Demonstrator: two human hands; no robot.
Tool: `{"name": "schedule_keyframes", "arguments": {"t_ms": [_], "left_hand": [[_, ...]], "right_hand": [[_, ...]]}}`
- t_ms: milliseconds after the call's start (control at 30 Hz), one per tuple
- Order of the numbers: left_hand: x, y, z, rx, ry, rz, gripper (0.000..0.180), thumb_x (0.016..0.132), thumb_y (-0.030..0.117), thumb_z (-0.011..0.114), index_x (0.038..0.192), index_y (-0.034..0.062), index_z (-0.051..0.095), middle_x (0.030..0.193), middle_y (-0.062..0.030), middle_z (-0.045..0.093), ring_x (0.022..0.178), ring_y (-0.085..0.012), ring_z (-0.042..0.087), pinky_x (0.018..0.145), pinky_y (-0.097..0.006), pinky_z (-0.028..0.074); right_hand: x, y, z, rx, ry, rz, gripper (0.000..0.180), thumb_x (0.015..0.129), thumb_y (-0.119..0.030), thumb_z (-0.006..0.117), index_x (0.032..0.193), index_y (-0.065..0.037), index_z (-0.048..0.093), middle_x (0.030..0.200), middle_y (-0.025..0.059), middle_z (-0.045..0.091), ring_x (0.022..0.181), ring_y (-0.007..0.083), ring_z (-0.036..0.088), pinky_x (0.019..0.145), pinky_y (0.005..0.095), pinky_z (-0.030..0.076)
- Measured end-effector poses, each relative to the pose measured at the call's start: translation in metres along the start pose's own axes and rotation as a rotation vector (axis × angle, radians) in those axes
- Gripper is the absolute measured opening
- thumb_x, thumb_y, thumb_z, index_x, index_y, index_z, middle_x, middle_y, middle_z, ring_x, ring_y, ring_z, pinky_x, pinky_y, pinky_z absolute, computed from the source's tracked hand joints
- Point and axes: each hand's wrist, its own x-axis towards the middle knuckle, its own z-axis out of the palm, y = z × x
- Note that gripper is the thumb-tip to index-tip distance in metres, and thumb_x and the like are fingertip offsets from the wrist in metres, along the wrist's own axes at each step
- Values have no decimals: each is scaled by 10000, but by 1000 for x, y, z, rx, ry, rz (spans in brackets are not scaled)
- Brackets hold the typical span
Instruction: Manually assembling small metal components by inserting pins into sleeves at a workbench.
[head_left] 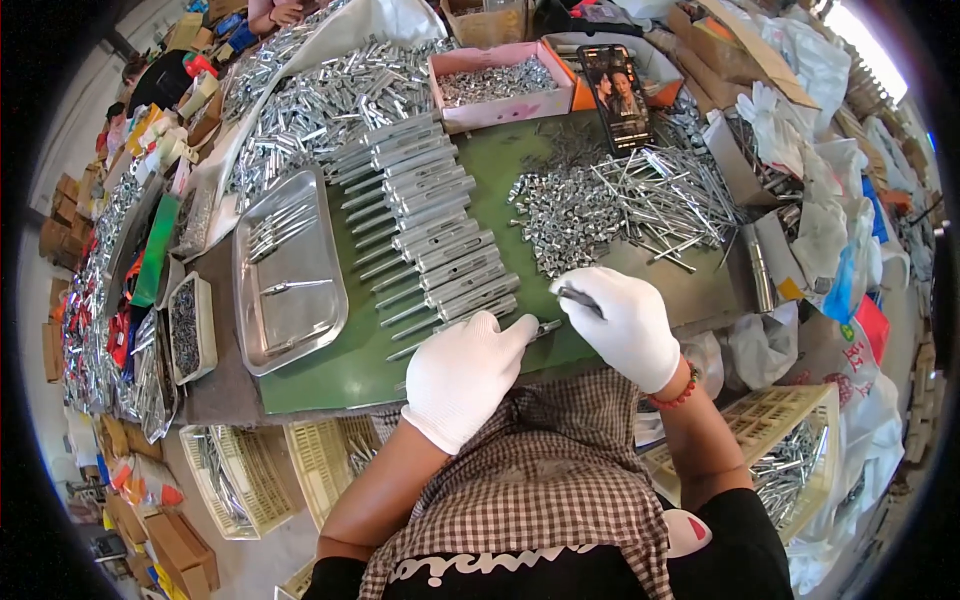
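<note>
My left hand in a white glove rests on the green mat, its fingertips pinching a thin metal pin at the near end of a row of assembled silver bolt sleeves. In its white glove, my right hand grips a small dark metal piece between thumb and fingers, just right of the pin. A heap of loose silver nuts and long pins lies beyond my right hand.
A steel tray with a few pins lies left of the row. A pink box of small parts and a phone stand at the back. Big piles of silver sleeves, yellow crates, bags and cartons surround the table.
</note>
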Motion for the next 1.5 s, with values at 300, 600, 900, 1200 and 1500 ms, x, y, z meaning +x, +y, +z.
{"name": "schedule_keyframes", "arguments": {"t_ms": [300,600,900,1200,1500], "left_hand": [[-1,1,2,-26,33,-9,215,889,188,637,1100,201,678,738,-93,565,631,-296,647,527,-431,515],[-2,0,3,-16,-24,-55,220,930,221,637,1143,226,694,770,-77,586,624,-296,638,541,-423,500],[-2,2,-1,-14,-4,-27,169,892,214,666,1056,202,704,788,-85,586,645,-307,639,556,-439,512],[-3,-3,0,-11,-25,-40,120,885,226,669,979,183,729,788,-83,583,667,-308,635,590,-444,512],[-6,-12,-4,-18,-37,-37,151,898,222,656,1032,195,721,793,-85,593,674,-309,637,601,-444,507]], "right_hand": [[-16,-5,12,-51,7,-87,102,818,-161,765,890,-115,710,932,59,694,826,277,690,694,392,555],[-20,-8,11,-170,47,-128,128,841,-156,740,967,-137,722,879,36,670,789,262,677,672,391,553],[27,-23,22,-75,-123,115,429,959,-298,676,1304,-69,562,913,199,671,821,413,680,705,494,553],[51,-16,55,-35,-129,197,461,950,-366,697,1256,-26,637,953,221,670,884,413,673,781,487,546],[45,-35,47,-50,-80,251,461,938,-347,710,1288,-57,639,990,189,686,891,386,688,782,458,559]]}}
